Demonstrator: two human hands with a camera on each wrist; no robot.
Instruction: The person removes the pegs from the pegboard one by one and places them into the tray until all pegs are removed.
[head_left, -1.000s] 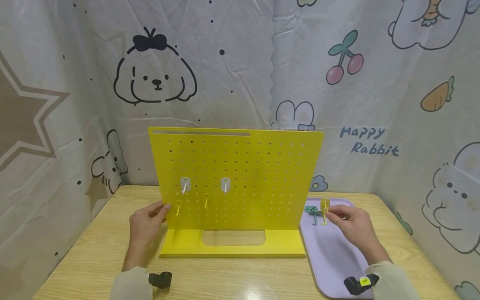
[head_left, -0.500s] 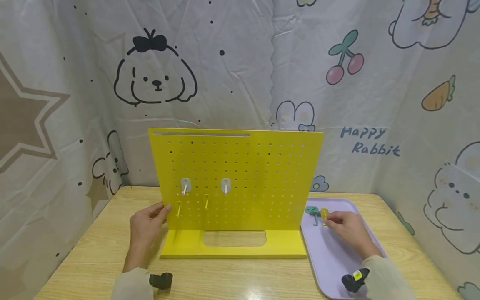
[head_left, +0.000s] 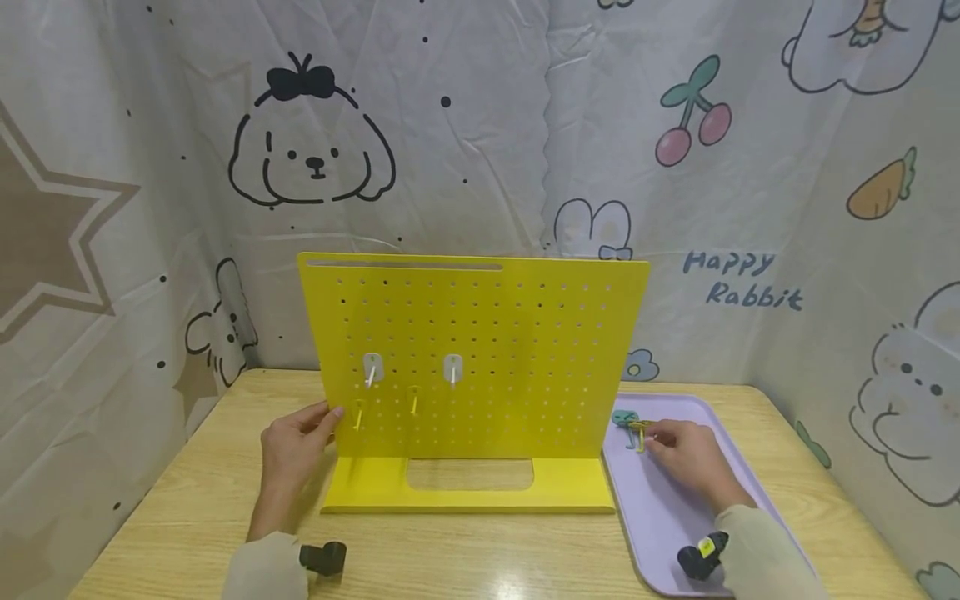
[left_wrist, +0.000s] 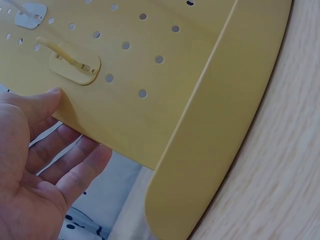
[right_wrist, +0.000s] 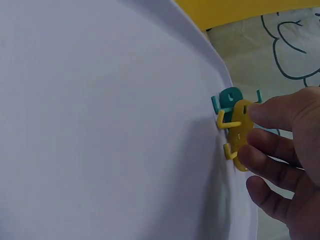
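Down on the wooden table (head_left: 420,550), straight to the yellow pegboard (head_left: 484,330), upright and the hub of this clock; out at four o'clock, just beside it, the lilac tray (head_left: 660,525). Looks like the pick-up step on that tray; next seems to call for a clean lift, free of snags, while holding the board steady. Over at eight, the left hand (head_left: 295,442): clamped lightly on the board's edge, thumb in front, other fingers behind and slightly apart. Across to four now, the right hand (head_left: 690,462): pinching the loose yellow hook (right_wrist: 243,129) by its plate, thumb and fingertips nearly together, toward the tray's eleven o'clock. Tucked in at that hook's nine, the green hook (head_left: 624,417), partly overlapped; cannot tell if touching. Back on the board, two white hooks (head_left: 453,363) toward nine and, at eight, two mounted yellow hooks (left_wrist: 75,68), all apart from one another.
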